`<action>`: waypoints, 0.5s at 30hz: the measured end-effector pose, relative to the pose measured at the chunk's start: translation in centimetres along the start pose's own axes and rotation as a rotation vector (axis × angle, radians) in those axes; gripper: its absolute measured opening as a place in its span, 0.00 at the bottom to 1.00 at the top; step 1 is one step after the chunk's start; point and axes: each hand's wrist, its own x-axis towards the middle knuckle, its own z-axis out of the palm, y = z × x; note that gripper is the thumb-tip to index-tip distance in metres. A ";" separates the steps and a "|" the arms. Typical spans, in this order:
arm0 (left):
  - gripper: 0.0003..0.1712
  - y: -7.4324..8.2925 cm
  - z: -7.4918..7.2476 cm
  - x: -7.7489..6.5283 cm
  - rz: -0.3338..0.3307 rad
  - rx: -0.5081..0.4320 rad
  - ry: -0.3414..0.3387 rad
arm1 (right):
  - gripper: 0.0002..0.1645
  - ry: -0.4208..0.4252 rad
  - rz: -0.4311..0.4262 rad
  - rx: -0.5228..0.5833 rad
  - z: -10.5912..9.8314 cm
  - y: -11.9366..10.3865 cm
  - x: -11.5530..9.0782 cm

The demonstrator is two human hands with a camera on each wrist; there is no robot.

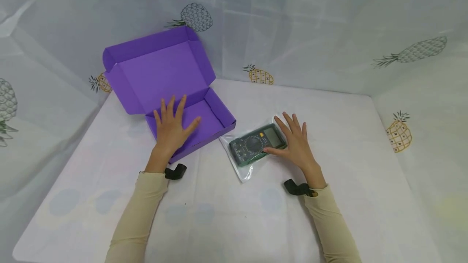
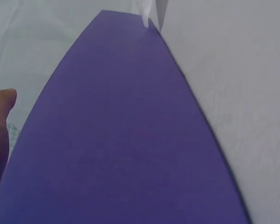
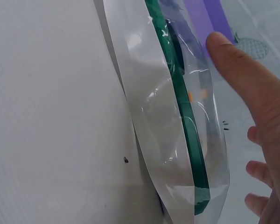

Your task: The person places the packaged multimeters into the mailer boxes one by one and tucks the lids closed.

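A purple cardboard box (image 1: 208, 117) sits with its lid raised at the left of the table. Over its front left part my left hand (image 1: 172, 131) is spread, fingers straight, holding nothing. To the right of the box lies a dark green multimeter (image 1: 252, 144) inside a clear plastic bag (image 1: 245, 171). My right hand (image 1: 296, 145) spreads its fingers over the bag's right end, the thumb overlapping the meter in the head view. In the right wrist view the bag's side (image 3: 154, 107) shows below the thumb. The left wrist view is filled mostly by the box's purple wall (image 2: 121, 121).
The table (image 1: 226, 230) is covered in white cloth. Behind it hangs a pale curtain (image 1: 314, 19) with pineapple prints. The raised lid (image 1: 164, 68) leans back near the curtain. A black wrist camera (image 1: 176, 171) sits at the left wrist, another black camera (image 1: 295, 188) at the right.
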 end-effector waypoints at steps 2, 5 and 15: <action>0.48 -0.2 -0.4 0.2 -0.013 -0.005 0.010 | 0.64 -0.002 -0.035 0.021 0.0 -0.1 0.1; 0.47 -0.6 -0.8 0.3 -0.032 -0.018 0.031 | 0.63 -0.034 -0.100 0.054 0.2 0.0 0.4; 0.44 -2.0 -1.2 -0.2 -0.071 -0.059 0.087 | 0.55 -0.253 -0.268 0.294 1.3 0.9 1.4</action>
